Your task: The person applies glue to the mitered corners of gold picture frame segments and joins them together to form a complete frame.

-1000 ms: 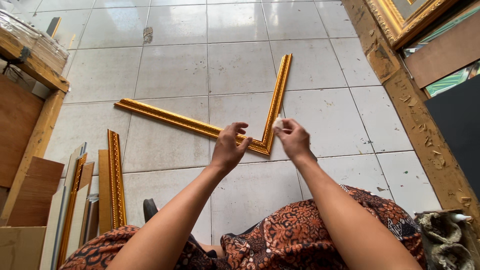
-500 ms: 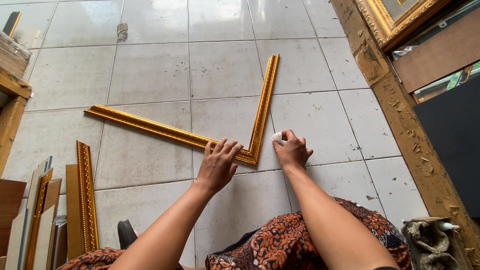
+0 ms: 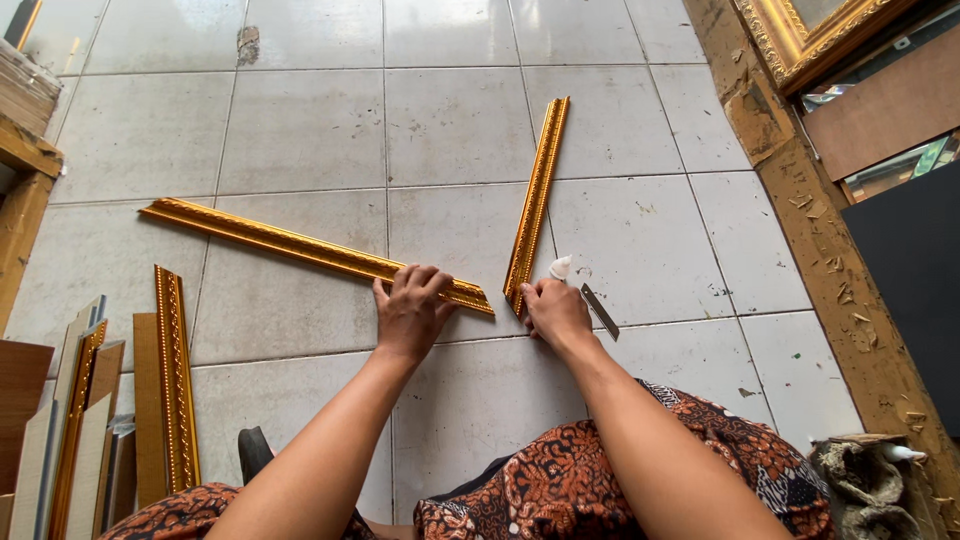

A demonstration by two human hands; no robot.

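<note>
Gold moulding lies in two pieces at mid-frame: the long strip (image 3: pixel 310 252) runs from the left under the flat, spread left hand (image 3: pixel 410 312), and the short strip (image 3: pixel 537 200) rises from the right hand (image 3: pixel 556 312), which curls around a small white thing (image 3: pixel 560 267); what it is I cannot tell. The mitred ends sit near but apart, so a push from either hand could skew the corner, and the metal blade (image 3: pixel 600 311) just beside the right hand could nick a finger

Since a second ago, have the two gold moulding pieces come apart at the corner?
Yes. They met in a V; now a bare strip of floor tile shows between the long moulding under the left hand and the short moulding by the right hand.
</note>
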